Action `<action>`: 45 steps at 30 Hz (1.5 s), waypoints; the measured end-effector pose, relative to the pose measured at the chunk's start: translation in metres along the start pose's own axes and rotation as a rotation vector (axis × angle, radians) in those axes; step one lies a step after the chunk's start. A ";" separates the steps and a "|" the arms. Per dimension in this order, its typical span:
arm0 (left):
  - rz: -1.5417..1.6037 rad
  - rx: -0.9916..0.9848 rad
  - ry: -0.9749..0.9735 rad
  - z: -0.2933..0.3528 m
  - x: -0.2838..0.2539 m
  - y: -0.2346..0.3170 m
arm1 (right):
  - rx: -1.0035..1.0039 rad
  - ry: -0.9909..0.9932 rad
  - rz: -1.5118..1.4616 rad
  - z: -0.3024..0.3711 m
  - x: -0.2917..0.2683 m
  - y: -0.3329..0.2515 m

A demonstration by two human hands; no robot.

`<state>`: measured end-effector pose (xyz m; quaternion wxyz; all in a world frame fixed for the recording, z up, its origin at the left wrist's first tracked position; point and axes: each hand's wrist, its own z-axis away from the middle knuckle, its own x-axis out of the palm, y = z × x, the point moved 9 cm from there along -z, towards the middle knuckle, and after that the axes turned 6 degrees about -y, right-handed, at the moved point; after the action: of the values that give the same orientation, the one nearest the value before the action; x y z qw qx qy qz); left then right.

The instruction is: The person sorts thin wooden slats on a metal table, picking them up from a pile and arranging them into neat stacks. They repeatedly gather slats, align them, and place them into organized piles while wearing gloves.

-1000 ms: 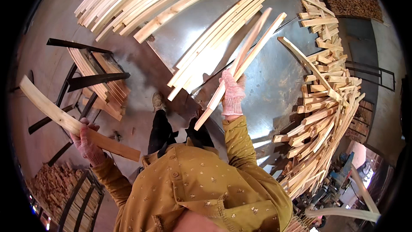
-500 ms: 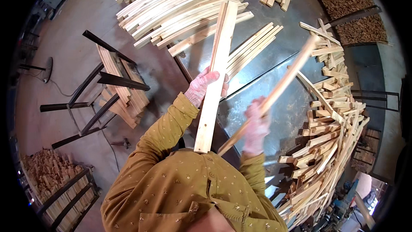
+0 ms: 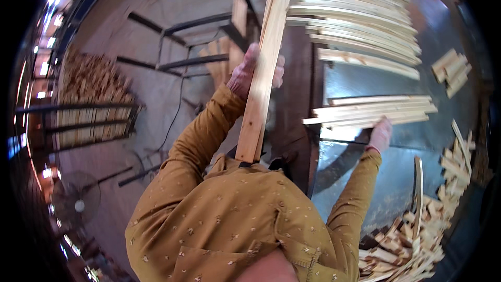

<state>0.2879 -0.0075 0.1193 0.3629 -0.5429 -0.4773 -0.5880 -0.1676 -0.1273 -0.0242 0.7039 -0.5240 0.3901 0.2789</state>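
Note:
My left hand (image 3: 243,73) is closed around a few long, pale wooden strips (image 3: 266,68), held together and tilted upright in front of my body. Its thumb lies on the near side, with fingertips showing past the far edge. Stretched out to the right, my right hand (image 3: 381,134) grips the near edge of a small row of wooden strips (image 3: 376,112) lying on the metal table (image 3: 344,172); its fingertips are partly hidden. Beyond that row, a single wide strip (image 3: 365,62) lies in front of a large layer of strips (image 3: 355,15).
Short offcuts (image 3: 402,250) are heaped at the lower right, and a small bundle of short pieces (image 3: 451,73) lies at the far right. To the left stand a dark metal frame (image 3: 195,23), a crate of wood pieces (image 3: 96,96) and a fan (image 3: 78,203).
The strip my right hand was swinging has left its raised position; that hand now reaches to the row on the table. The view has turned left, while my left hand keeps its strips.

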 end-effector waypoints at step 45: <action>-1.776 0.052 1.052 0.080 -0.550 0.442 | -0.587 -0.712 0.105 0.302 0.256 -0.293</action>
<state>0.8095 -0.1053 -0.3525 -0.0276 0.3391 -0.4994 -0.7968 0.2831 0.0703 -0.0425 0.6009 -0.5521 0.0549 0.5753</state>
